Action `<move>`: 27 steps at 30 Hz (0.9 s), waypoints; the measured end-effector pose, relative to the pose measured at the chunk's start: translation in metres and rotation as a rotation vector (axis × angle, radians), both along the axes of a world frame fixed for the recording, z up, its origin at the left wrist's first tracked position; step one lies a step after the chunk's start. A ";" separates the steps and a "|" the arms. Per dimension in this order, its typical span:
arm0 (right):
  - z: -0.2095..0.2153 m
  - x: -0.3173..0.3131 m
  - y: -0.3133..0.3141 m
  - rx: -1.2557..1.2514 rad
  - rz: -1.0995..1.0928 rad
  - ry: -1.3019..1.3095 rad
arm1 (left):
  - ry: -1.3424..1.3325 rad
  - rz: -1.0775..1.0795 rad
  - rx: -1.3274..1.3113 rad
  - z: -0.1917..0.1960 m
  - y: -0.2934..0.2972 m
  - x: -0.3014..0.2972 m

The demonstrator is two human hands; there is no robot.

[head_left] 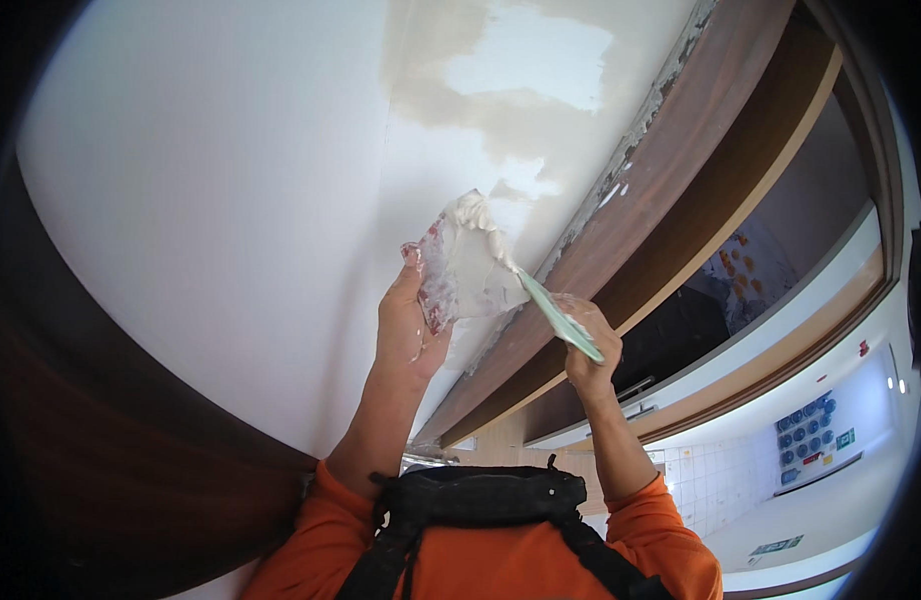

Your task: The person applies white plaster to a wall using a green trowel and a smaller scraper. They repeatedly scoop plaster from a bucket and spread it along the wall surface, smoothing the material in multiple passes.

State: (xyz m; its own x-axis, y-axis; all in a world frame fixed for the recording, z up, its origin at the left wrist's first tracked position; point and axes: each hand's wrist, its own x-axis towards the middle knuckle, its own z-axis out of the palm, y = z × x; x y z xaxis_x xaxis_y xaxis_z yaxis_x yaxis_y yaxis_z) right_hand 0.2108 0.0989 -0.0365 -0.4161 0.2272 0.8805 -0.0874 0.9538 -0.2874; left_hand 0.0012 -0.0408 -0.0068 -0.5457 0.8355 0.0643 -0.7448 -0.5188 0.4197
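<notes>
My left hand (406, 318) grips the lower left edge of a reddish plate (431, 285), smeared with white putty (471, 270). The putty is piled thickest along the plate's upper edge. In my right hand (589, 345) is a pale green putty knife (561, 318), its putty-coated tip at the right edge of the plate. White smears show on the fingers of both hands. Behind them stands a white wall (271, 170) with a patchy beige and white area (521, 80) of filler.
A brown wooden door frame (671, 150) runs diagonally on the right, with rough, crumbly plaster along its edge. Beyond it lies a room with blue water bottles (806, 432) on a rack. Dark brown wood (111, 420) curves across the lower left. A black chest strap (481, 497) crosses my orange shirt.
</notes>
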 end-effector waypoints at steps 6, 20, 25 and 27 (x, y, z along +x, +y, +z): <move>0.049 0.001 -0.006 -0.140 -0.242 0.132 | 0.093 0.166 0.165 0.009 -0.004 0.001; 0.294 -0.082 -0.032 0.841 -0.644 -0.044 | 0.092 0.458 0.065 -0.011 0.005 0.008; 0.380 -0.159 -0.030 0.980 -0.678 -0.081 | 0.086 0.448 0.064 -0.022 0.010 0.007; 0.388 -0.177 -0.029 0.936 -0.696 -0.156 | 0.079 0.448 0.066 -0.024 0.012 0.006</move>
